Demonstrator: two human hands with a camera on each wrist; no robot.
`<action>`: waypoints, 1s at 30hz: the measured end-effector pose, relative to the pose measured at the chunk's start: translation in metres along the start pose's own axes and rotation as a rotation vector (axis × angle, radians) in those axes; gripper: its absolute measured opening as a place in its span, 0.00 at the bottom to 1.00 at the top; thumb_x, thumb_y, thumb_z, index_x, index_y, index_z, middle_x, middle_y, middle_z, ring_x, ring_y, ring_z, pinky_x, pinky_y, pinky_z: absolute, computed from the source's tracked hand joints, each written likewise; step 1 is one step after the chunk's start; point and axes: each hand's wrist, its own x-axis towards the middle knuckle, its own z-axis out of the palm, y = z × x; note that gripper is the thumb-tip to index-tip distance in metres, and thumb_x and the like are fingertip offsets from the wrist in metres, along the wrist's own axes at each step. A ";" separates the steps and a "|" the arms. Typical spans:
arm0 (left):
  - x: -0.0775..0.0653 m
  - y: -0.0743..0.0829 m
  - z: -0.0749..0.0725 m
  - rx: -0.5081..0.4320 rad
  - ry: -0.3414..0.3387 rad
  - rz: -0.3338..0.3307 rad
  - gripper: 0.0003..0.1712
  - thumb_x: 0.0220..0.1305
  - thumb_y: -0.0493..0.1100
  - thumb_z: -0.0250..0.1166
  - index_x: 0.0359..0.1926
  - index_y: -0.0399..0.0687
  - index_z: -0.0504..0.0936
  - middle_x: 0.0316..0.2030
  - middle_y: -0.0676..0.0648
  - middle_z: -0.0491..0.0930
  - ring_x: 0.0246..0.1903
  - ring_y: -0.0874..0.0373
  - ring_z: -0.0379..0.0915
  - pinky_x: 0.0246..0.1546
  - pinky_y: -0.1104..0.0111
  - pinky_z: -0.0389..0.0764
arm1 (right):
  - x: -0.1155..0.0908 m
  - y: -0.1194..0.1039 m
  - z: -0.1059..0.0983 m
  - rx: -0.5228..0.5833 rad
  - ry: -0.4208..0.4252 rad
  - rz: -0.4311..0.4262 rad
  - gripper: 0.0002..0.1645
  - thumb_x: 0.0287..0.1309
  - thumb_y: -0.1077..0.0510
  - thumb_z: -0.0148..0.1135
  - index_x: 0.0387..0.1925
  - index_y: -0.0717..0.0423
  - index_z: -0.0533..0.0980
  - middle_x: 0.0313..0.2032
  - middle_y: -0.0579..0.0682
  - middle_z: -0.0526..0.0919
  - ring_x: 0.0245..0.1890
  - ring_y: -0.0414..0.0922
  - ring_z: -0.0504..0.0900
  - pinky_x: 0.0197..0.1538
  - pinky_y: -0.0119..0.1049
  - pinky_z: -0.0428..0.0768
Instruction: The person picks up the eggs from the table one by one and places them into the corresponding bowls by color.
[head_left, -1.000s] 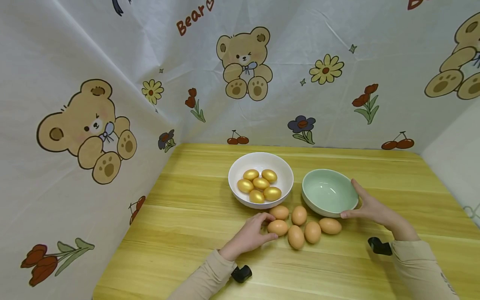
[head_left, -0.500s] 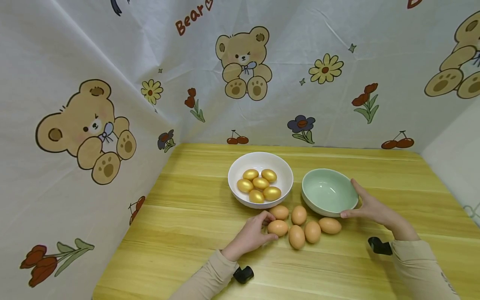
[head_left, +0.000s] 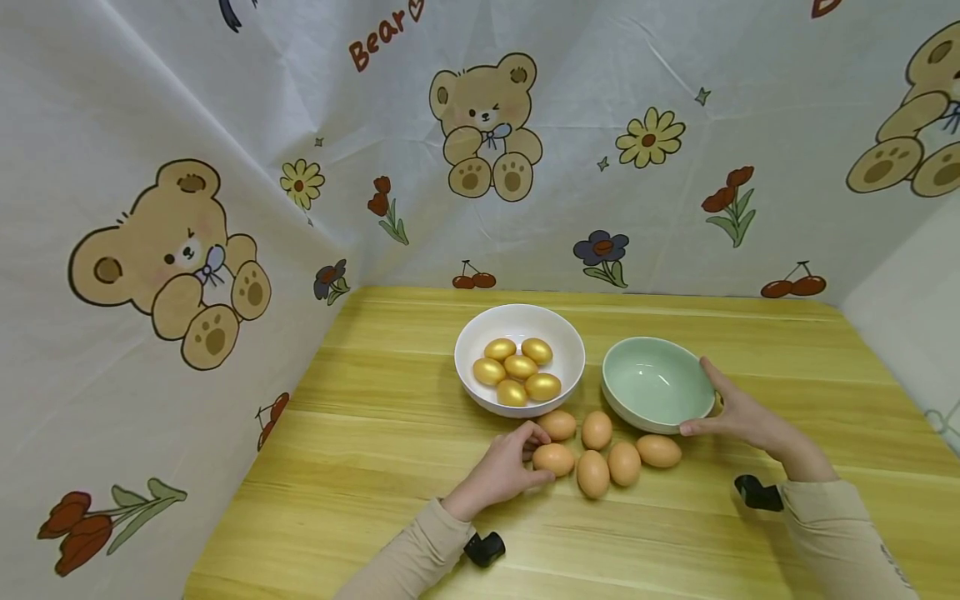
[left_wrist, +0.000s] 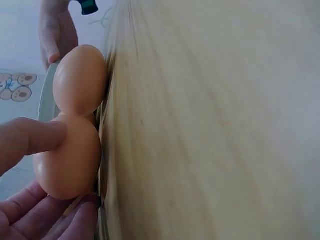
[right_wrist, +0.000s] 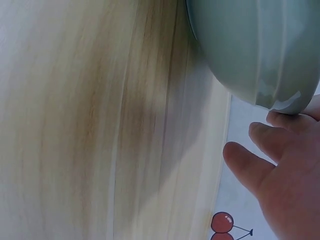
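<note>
My left hand (head_left: 504, 473) has thumb and fingers around the leftmost brown egg (head_left: 553, 460), which rests at the table. In the left wrist view the thumb lies over that egg (left_wrist: 70, 165) and the fingertips are beneath it, with another brown egg (left_wrist: 82, 80) behind. The other brown eggs (head_left: 593, 474) lie loosely grouped to the right and behind. My right hand (head_left: 742, 417) holds the right side of a pale green bowl (head_left: 652, 379), thumb on the near side and fingers farther round. The right wrist view shows fingertips at the green bowl's rim (right_wrist: 287, 102). No egg shows inside it.
Left of the green bowl stands a white bowl (head_left: 472, 387) with several shiny gold eggs (head_left: 521, 367). Both bowls sit close behind the brown eggs on the wooden table (head_left: 360, 467). A white cloth (head_left: 420, 233) with printed bears hangs along the back and left side.
The leftmost brown egg has shifted slightly toward me within the left hand's fingers. The right hand and both bowls stay in place; the head view has drifted slightly.
</note>
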 end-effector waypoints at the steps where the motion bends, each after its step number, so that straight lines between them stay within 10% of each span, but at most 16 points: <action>1: 0.000 0.000 0.000 -0.005 0.006 0.000 0.21 0.49 0.35 0.71 0.44 0.41 0.72 0.40 0.51 0.74 0.42 0.63 0.73 0.44 0.75 0.75 | 0.000 0.000 0.000 0.005 -0.002 0.000 0.71 0.45 0.59 0.72 0.68 0.66 0.25 0.66 0.74 0.29 0.63 0.73 0.33 0.55 0.72 0.44; 5: 0.001 -0.001 -0.001 -0.006 0.038 0.003 0.21 0.47 0.34 0.70 0.43 0.42 0.72 0.40 0.51 0.74 0.39 0.65 0.73 0.40 0.76 0.76 | 0.001 -0.001 0.000 0.003 -0.016 -0.004 0.70 0.47 0.59 0.71 0.67 0.66 0.24 0.66 0.75 0.30 0.62 0.74 0.41 0.58 0.65 0.54; 12: 0.002 0.004 -0.005 -0.034 0.032 -0.001 0.20 0.49 0.33 0.68 0.44 0.41 0.72 0.41 0.50 0.75 0.39 0.65 0.74 0.40 0.76 0.76 | 0.000 0.001 -0.001 0.001 -0.023 -0.001 0.69 0.48 0.59 0.71 0.67 0.66 0.24 0.65 0.76 0.35 0.60 0.71 0.52 0.42 0.14 0.62; 30: 0.021 0.039 -0.014 -0.046 -0.017 0.068 0.20 0.52 0.35 0.69 0.47 0.42 0.73 0.45 0.51 0.76 0.42 0.66 0.73 0.41 0.77 0.75 | -0.001 -0.002 -0.002 -0.020 -0.030 0.008 0.69 0.49 0.57 0.70 0.67 0.67 0.24 0.64 0.78 0.39 0.58 0.70 0.56 0.42 0.17 0.65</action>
